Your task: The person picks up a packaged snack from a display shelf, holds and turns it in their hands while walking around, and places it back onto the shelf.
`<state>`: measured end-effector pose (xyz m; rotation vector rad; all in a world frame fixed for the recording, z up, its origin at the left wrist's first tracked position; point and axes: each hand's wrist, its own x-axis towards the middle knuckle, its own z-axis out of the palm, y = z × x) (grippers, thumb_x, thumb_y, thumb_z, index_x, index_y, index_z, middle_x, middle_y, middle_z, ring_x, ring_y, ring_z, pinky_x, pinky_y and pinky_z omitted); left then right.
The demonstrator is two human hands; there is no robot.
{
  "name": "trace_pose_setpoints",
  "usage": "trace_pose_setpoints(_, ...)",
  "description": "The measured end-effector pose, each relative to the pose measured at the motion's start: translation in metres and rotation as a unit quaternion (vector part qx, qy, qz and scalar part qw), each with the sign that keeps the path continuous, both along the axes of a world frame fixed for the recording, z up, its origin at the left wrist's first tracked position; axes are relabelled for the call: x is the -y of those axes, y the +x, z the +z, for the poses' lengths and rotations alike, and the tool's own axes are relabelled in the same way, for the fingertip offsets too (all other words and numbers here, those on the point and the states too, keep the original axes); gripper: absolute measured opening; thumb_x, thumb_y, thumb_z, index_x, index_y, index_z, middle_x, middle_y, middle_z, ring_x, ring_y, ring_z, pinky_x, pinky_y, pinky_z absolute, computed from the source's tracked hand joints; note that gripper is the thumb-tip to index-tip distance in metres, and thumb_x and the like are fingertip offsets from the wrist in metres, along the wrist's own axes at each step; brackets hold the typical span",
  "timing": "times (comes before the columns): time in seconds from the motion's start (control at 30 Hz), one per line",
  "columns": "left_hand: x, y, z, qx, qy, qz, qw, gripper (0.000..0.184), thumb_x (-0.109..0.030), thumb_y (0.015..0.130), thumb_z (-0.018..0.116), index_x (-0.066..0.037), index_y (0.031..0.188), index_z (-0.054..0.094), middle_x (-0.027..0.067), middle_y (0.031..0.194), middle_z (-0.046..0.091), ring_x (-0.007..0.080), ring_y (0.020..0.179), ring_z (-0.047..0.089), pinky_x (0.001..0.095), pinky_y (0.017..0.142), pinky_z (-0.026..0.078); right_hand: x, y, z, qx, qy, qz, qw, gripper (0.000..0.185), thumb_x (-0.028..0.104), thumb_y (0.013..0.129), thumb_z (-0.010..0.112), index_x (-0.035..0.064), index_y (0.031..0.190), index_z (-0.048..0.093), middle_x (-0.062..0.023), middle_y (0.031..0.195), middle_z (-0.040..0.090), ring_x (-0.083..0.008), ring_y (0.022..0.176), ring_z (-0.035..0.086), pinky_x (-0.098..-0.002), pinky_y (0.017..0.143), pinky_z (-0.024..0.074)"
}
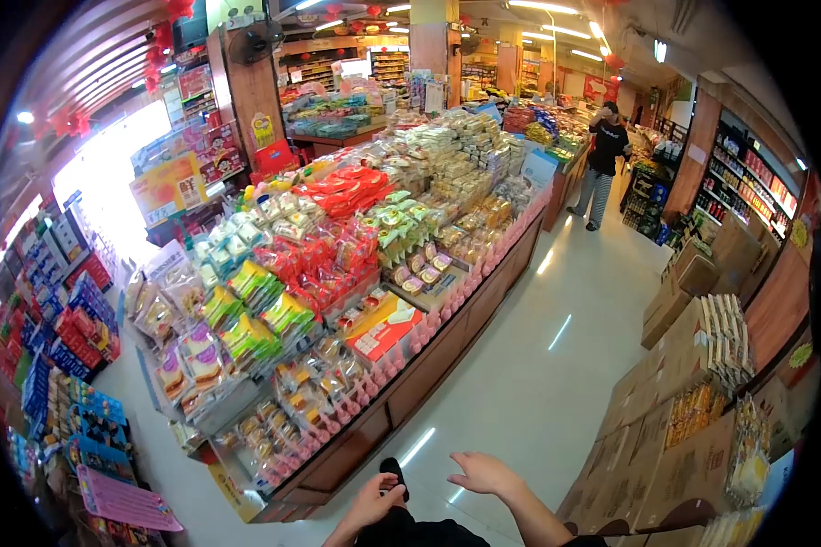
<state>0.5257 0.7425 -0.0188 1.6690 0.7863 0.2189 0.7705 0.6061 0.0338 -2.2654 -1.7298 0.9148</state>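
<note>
Low in the view, my left hand (380,500) hangs in front of my body with its fingers loosely bent and nothing visible in them. It is near the front corner of a long wooden display counter (374,428), apart from it. My right hand (483,473) is held out over the floor with its fingers stretched, and it holds nothing. On the counter lie packaged snacks: red bags (324,260), green and yellow packets (251,339), bread packs (201,351) and a red and yellow box (388,328). A pink trim (401,356) lines the counter's edge.
Stacked cardboard boxes (648,419) with packets on top stand along the right side. A person (606,150) in a dark shirt stands farther down the pale tiled aisle (529,365). Drink shelves (748,178) are at the far right, and blue boxes (87,305) are at the left.
</note>
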Motion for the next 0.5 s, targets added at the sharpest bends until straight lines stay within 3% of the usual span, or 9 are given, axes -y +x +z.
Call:
trace_pose_setpoints(0.07,-0.032,0.02,-0.006,0.008,-0.001,-0.007,1.0,0.044,-0.029,0.089,0.068,0.002,0.118,0.056,0.0151,0.111,0.064,0.0223,0.101,0.063,0.0345,0.089,0.051,-0.031,0.013,0.005,0.0,0.013,-0.015,1.0,0.057,0.042,0.09,0.058,0.0016,0.13,0.05,-0.0245,0.116,0.061,-0.04,0.108,0.059,-0.0457,0.092,0.048)
trace_pose_setpoints(0.1,-0.042,0.037,0.024,0.024,-0.1,0.013,0.995,0.042,-0.026,0.09,0.068,0.003,0.118,0.056,0.0146,0.109,0.064,0.0213,0.099,0.062,0.0335,0.087,0.051,-0.047,0.019,0.011,0.004,0.017,-0.022,1.0,0.057,0.042,0.09,0.058,0.0013,0.129,0.051,-0.0245,0.116,0.061,-0.0402,0.108,0.059,-0.0455,0.092,0.048)
trace_pose_setpoints(0.2,-0.091,0.071,0.017,0.058,-0.037,-0.03,0.997,0.041,-0.025,0.091,0.067,0.004,0.118,0.055,0.0143,0.109,0.063,0.0203,0.1,0.061,0.0324,0.087,0.05,-0.088,0.035,0.023,0.012,0.029,-0.039,0.999,0.056,0.041,0.09,0.058,0.0005,0.128,0.051,-0.0247,0.116,0.061,-0.0408,0.107,0.059,-0.0449,0.092,0.0481)
trace_pose_setpoints(0.5,-0.222,0.116,0.019,0.052,-0.049,-0.012,0.997,0.042,-0.024,0.09,0.068,0.003,0.12,0.054,0.0142,0.11,0.062,0.0201,0.101,0.062,0.0312,0.088,0.05,-0.233,0.084,0.039,0.027,0.107,-0.087,0.99,0.056,0.035,0.088,0.062,-0.0002,0.129,0.048,-0.0251,0.117,0.06,-0.0412,0.107,0.058,-0.0455,0.092,0.0476)
